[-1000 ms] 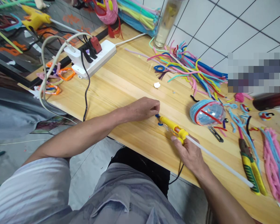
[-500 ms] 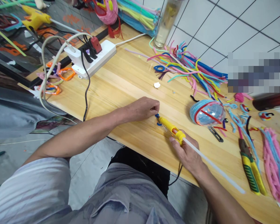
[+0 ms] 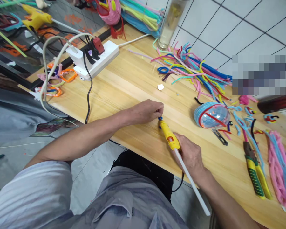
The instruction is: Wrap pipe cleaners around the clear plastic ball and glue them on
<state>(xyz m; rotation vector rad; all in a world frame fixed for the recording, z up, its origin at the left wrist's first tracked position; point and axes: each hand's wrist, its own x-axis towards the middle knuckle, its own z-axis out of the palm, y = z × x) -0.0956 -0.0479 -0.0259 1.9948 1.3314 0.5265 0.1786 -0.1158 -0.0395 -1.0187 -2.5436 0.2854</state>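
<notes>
My right hand (image 3: 190, 156) is wrapped round a yellow glue gun (image 3: 168, 136) with a long white glue stick (image 3: 192, 183) sticking out of its back toward me. The gun's nozzle rests against a small blue pipe-cleaner piece (image 3: 160, 119) on the wooden table (image 3: 133, 86). My left hand (image 3: 146, 111) pinches that blue piece with its fingertips, fingers closed, right at the nozzle.
A clear ball wrapped in blue and red pipe cleaners (image 3: 211, 115) lies to the right, beside pliers (image 3: 254, 168) and loose pipe cleaners (image 3: 193, 68). A white power strip (image 3: 92, 58) with cables sits at the back left, a glass bottle (image 3: 170, 22) behind.
My right hand has swung the glue gun round, so the white stick's tail moved from the right toward the table's near edge. The left hand stays pinched on the blue piece.
</notes>
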